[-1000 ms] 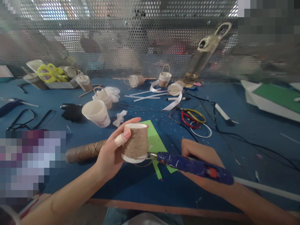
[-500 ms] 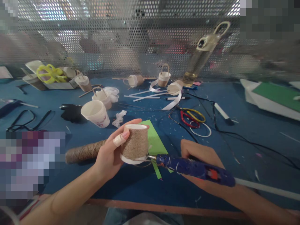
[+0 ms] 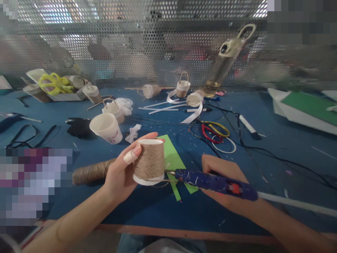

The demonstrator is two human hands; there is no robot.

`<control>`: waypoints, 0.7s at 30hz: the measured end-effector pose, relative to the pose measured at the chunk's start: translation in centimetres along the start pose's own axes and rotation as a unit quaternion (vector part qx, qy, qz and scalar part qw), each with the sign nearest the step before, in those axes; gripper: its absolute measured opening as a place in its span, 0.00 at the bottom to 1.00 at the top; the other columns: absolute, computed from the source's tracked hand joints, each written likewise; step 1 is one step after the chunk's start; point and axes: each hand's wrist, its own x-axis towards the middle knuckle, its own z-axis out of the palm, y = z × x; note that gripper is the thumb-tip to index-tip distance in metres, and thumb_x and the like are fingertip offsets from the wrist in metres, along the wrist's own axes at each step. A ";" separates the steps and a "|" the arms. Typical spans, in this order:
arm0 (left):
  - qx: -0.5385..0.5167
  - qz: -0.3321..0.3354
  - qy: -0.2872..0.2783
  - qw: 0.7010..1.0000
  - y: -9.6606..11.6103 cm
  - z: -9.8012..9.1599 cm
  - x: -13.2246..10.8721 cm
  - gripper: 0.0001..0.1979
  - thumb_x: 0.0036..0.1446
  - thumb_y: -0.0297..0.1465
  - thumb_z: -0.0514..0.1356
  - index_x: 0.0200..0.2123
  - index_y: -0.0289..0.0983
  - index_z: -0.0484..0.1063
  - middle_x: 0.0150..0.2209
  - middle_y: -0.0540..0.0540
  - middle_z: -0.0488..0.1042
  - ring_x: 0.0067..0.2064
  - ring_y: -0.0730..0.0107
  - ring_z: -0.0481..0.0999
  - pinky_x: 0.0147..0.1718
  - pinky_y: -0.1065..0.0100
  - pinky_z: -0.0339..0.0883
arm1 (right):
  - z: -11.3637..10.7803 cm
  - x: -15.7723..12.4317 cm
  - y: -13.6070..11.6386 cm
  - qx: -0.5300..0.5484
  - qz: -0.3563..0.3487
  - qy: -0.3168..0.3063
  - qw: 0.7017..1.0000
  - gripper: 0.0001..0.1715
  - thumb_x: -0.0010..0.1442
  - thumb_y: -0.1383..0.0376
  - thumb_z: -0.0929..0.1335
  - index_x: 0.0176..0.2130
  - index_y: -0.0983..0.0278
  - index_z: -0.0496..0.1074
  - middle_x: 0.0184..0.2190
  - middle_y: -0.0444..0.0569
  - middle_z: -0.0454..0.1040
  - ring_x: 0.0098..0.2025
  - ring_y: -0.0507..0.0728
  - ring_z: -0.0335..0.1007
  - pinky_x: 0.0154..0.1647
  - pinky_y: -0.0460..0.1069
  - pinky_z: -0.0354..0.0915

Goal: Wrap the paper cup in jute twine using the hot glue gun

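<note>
My left hand, with a plaster on the thumb, is closed round a small white cup wrapped in brown twine. A white band shows bare at the cup's lower end, where a loose strand of twine hangs. My right hand is wrapped round a blue hot glue gun with a white glue stick in its back. The gun's metal nozzle points left, close to the cup's lower right edge; whether it touches cannot be made out. A spool of brown twine lies beside my left wrist.
Green paper lies under the cup. Behind stand a white cup, several small twine-wrapped baskets and a bottle. Scissors with red and yellow handles and a black cord lie right. A perforated metal screen closes the back.
The glue gun's nozzle has drawn back slightly from the cup's lower edge. The cup has turned a little in my left hand, and the whole view has shifted slightly.
</note>
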 end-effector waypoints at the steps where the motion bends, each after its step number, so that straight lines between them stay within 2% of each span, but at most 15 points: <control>1: -0.001 0.003 0.001 1.000 0.0 0.0 0.0 0.23 0.57 0.41 0.65 0.54 0.40 0.79 0.55 0.43 0.80 0.56 0.52 0.76 0.46 0.63 0.73 | 0.0 0.1 0.0 0.002 0.009 0.006 1.000 0.18 0.52 0.73 0.69 0.26 0.59 0.55 0.23 0.38 0.61 0.22 0.50 0.53 0.21 0.48 0.47; 4: -0.005 0.009 -0.004 1.000 0.2 0.1 0.0 0.22 0.57 0.41 0.65 0.53 0.40 0.79 0.57 0.43 0.79 0.57 0.52 0.75 0.46 0.62 0.73 | -0.2 0.6 0.3 0.033 0.072 0.012 0.997 0.17 0.53 0.72 0.69 0.24 0.60 0.56 0.21 0.38 0.59 0.22 0.50 0.54 0.22 0.48 0.48; 6: -0.009 0.014 -0.011 1.000 0.4 0.1 0.0 0.22 0.58 0.41 0.65 0.53 0.39 0.79 0.57 0.42 0.79 0.57 0.51 0.75 0.47 0.62 0.73 | -0.5 1.0 0.7 0.069 0.150 0.000 0.986 0.16 0.56 0.68 0.69 0.24 0.60 0.58 0.21 0.38 0.59 0.23 0.50 0.55 0.22 0.47 0.50; 9: -0.013 0.020 -0.019 1.000 0.7 0.1 0.0 0.21 0.59 0.41 0.64 0.53 0.39 0.79 0.56 0.42 0.79 0.57 0.52 0.75 0.48 0.61 0.73 | -0.9 1.8 1.5 0.100 0.278 -0.051 0.954 0.13 0.57 0.58 0.73 0.31 0.60 0.66 0.20 0.36 0.61 0.22 0.49 0.58 0.21 0.46 0.54; 11: -0.018 0.020 -0.028 0.999 0.7 0.0 0.1 0.21 0.60 0.40 0.63 0.54 0.40 0.79 0.56 0.43 0.80 0.56 0.53 0.76 0.49 0.61 0.73 | -1.1 2.1 2.1 0.136 0.322 -0.105 0.931 0.15 0.54 0.56 0.75 0.34 0.61 0.72 0.20 0.38 0.67 0.21 0.49 0.60 0.21 0.46 0.58; 13: -0.026 0.017 -0.037 0.999 0.7 -0.1 0.2 0.20 0.60 0.39 0.63 0.54 0.40 0.78 0.55 0.43 0.80 0.55 0.55 0.77 0.49 0.61 0.73 | -1.1 2.4 2.6 0.186 0.332 -0.132 0.915 0.18 0.51 0.55 0.77 0.36 0.64 0.75 0.26 0.43 0.75 0.22 0.50 0.66 0.23 0.47 0.64; 15: -0.031 0.016 -0.043 0.998 0.7 -0.1 0.3 0.20 0.60 0.39 0.63 0.54 0.40 0.78 0.55 0.43 0.80 0.55 0.55 0.77 0.49 0.61 0.74 | -1.0 2.5 2.9 0.219 0.330 -0.130 0.909 0.22 0.51 0.53 0.77 0.40 0.65 0.76 0.32 0.49 0.79 0.25 0.53 0.72 0.28 0.49 0.70; 17: -0.032 0.015 -0.047 0.998 0.6 -0.2 0.3 0.19 0.60 0.39 0.64 0.53 0.40 0.78 0.54 0.43 0.81 0.54 0.55 0.78 0.48 0.60 0.74 | -0.9 2.5 3.1 0.203 0.321 -0.118 0.917 0.24 0.53 0.51 0.76 0.40 0.66 0.76 0.33 0.51 0.81 0.28 0.55 0.75 0.33 0.52 0.73; 19: -0.028 0.011 -0.052 0.998 0.5 -0.2 0.3 0.20 0.59 0.40 0.64 0.52 0.41 0.79 0.54 0.43 0.81 0.53 0.55 0.78 0.48 0.60 0.74 | -0.9 2.5 3.3 0.113 0.277 -0.088 0.950 0.21 0.57 0.50 0.74 0.38 0.64 0.77 0.33 0.52 0.81 0.32 0.58 0.77 0.36 0.53 0.72; 21: -0.022 0.009 -0.057 0.998 0.4 -0.3 0.3 0.20 0.58 0.41 0.65 0.52 0.41 0.78 0.54 0.43 0.81 0.52 0.55 0.79 0.47 0.60 0.73 | -0.8 2.4 3.4 -0.029 0.209 -0.047 0.976 0.18 0.61 0.50 0.71 0.35 0.62 0.79 0.35 0.53 0.81 0.35 0.60 0.77 0.36 0.53 0.70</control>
